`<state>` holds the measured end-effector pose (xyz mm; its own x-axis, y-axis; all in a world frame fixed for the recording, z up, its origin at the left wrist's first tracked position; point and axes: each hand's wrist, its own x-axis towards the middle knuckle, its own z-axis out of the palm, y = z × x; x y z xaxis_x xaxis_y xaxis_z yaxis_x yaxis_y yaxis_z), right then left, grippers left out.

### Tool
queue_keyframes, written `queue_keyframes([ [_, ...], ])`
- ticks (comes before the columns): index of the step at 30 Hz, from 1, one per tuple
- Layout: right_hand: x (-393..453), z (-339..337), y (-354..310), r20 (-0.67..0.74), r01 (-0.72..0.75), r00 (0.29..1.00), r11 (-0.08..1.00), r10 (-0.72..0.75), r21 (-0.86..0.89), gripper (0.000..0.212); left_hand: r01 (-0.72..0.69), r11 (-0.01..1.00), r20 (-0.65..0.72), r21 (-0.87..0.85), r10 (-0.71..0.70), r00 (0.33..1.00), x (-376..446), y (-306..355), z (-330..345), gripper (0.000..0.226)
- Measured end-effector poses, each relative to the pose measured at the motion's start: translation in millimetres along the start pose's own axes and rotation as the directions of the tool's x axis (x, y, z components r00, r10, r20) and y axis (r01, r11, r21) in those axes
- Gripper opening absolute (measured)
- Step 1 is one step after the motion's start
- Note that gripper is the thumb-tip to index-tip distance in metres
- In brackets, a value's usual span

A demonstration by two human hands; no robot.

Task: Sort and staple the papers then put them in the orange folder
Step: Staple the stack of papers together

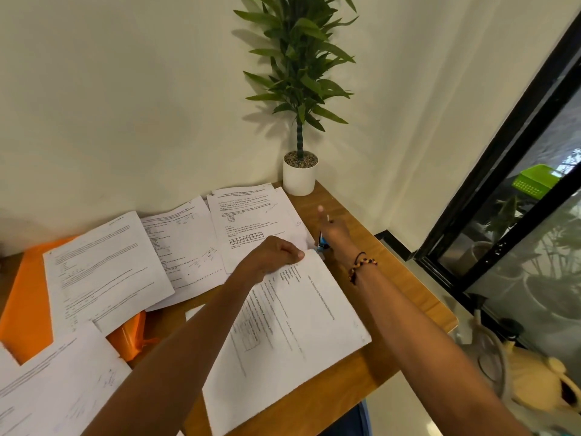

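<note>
A set of printed papers (292,335) lies on the wooden table (405,278) in front of me. My left hand (272,254) grips its far corner, thumb on top. My right hand (333,231) rests on a blue stapler (322,242) at that same corner, one finger pointing away; most of the stapler is hidden under the hand. The orange folder (26,309) lies at the left, largely covered by other sheets (103,272). More printed sheets (254,221) are spread along the wall side of the table.
A white pot with a tall green plant (299,174) stands at the table's far corner against the wall. A black-framed glass door (503,171) is to the right, beyond the table's right edge. Another paper pile (56,388) lies at the near left.
</note>
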<state>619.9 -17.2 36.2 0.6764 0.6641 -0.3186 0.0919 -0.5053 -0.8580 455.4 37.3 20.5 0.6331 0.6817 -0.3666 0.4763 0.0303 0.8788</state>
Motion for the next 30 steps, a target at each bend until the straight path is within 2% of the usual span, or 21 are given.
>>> queue_keyframes([
  [2, 2, -14, -3, 0.085, -0.1, 0.992, 0.988, 0.091, 0.119, 0.064, -0.001, 0.996, -0.051, -0.092, -0.004, 0.999, 1, 0, -3, 0.012],
  [4, 11, -26, 1, 0.142, -0.094, 0.987, 0.988, 0.077, 0.119, 0.047, -0.011, 0.977, -0.1, -0.213, -0.01, 0.995, 3, 0, -3, 0.005],
  [5, 15, -31, 4, 0.128, -0.061, 0.99, 0.995, 0.051, 0.073, 0.043, -0.02, 0.961, -0.126, -0.276, -0.016, 0.992, 6, -1, -1, 0.005],
  [7, 20, -40, 4, 0.031, 0.073, 0.997, 0.986, -0.07, -0.153, 0.046, -0.037, 0.924, -0.19, -0.381, -0.039, 0.981, 10, -4, 3, 0.012],
  [9, 19, -47, 4, -0.042, 0.209, 0.969, 0.902, -0.242, -0.377, 0.04, -0.039, 0.89, -0.232, -0.454, -0.076, 0.97, 18, -11, 8, 0.02],
  [11, 15, -48, 5, -0.052, 0.282, 0.938, 0.84, -0.343, -0.463, 0.034, -0.043, 0.866, -0.265, -0.499, -0.106, 0.958, 22, -16, 16, 0.016],
  [14, 8, -42, 7, 0.0, 0.338, 0.915, 0.767, -0.403, -0.546, 0.034, -0.084, 0.817, -0.346, -0.57, -0.145, 0.927, 22, -14, 27, 0.013],
  [18, 9, -31, 14, 0.13, 0.284, 0.956, 0.724, -0.262, -0.628, 0.041, -0.138, 0.744, -0.401, -0.653, -0.186, 0.897, 20, -5, 44, 0.016],
  [20, 9, -24, 23, 0.112, 0.233, 0.971, 0.719, -0.213, -0.654, 0.043, -0.159, 0.7, -0.409, -0.697, -0.206, 0.889, 20, 0, 55, 0.022],
  [23, 0, -17, 36, 0.038, 0.212, 0.965, 0.689, -0.259, -0.693, 0.036, -0.154, 0.65, -0.389, -0.744, -0.234, 0.891, 18, 7, 72, 0.031],
  [27, -7, -14, 49, -0.009, 0.212, 0.939, 0.602, -0.343, -0.77, 0.026, -0.11, 0.59, -0.322, -0.8, -0.266, 0.909, 15, 13, 82, 0.019],
  [28, -8, -13, 51, -0.019, 0.206, 0.933, 0.576, -0.36, -0.791, 0.023, -0.106, 0.59, -0.315, -0.801, -0.264, 0.912, 14, 12, 82, 0.019],
  [30, -9, -12, 51, -0.035, 0.177, 0.928, 0.522, -0.371, -0.834, 0.02, -0.116, 0.659, -0.347, -0.743, -0.231, 0.909, 15, 10, 80, 0.029],
])
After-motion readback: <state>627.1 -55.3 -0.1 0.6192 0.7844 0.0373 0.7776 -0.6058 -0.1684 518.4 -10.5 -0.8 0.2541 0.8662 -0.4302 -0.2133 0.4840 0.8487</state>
